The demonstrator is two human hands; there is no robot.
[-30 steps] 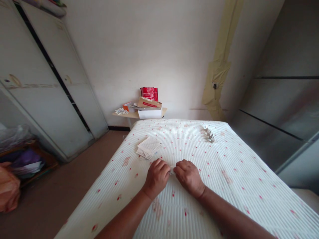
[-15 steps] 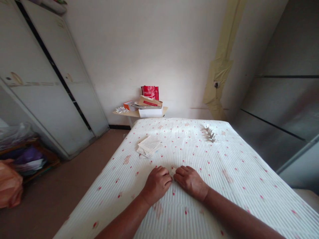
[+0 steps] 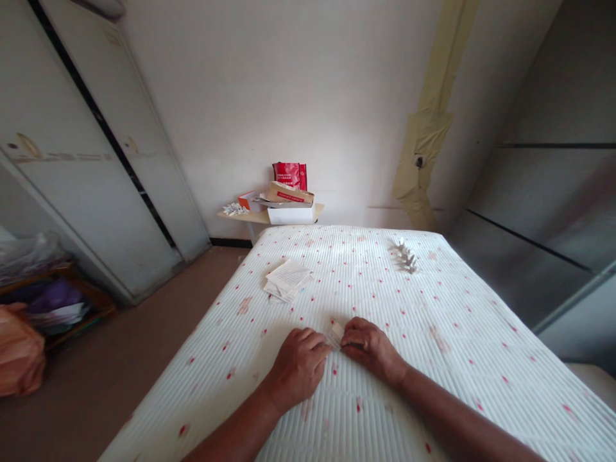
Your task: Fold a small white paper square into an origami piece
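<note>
A small piece of printed paper (image 3: pixel 335 334) lies between my two hands, low over the white quilted bed cover (image 3: pixel 423 410). My left hand (image 3: pixel 301 359) has its fingers curled together at the paper's left edge. On the other side, my right hand (image 3: pixel 368 346) pinches the paper's right edge between thumb and bent fingers. Parts of the paper are hidden by the fingers. Farther off to the left rests a loose stack of printed paper sheets (image 3: pixel 289 277). Several small folded paper pieces (image 3: pixel 405 256) stand in a cluster at the far right of the bed.
Behind the bed, a small table (image 3: pixel 260 217) bears a white box (image 3: pixel 291 215), a cardboard piece, a red bag (image 3: pixel 289 175) and a pile of small white pieces (image 3: pixel 235 209). Cabinets (image 3: pixel 110 167) stand left. An orange bag (image 3: pixel 19 350) sits by a low shelf.
My hands have drawn slightly apart, so more of the small paper shows between them. My left hand has shifted a little down and left.
</note>
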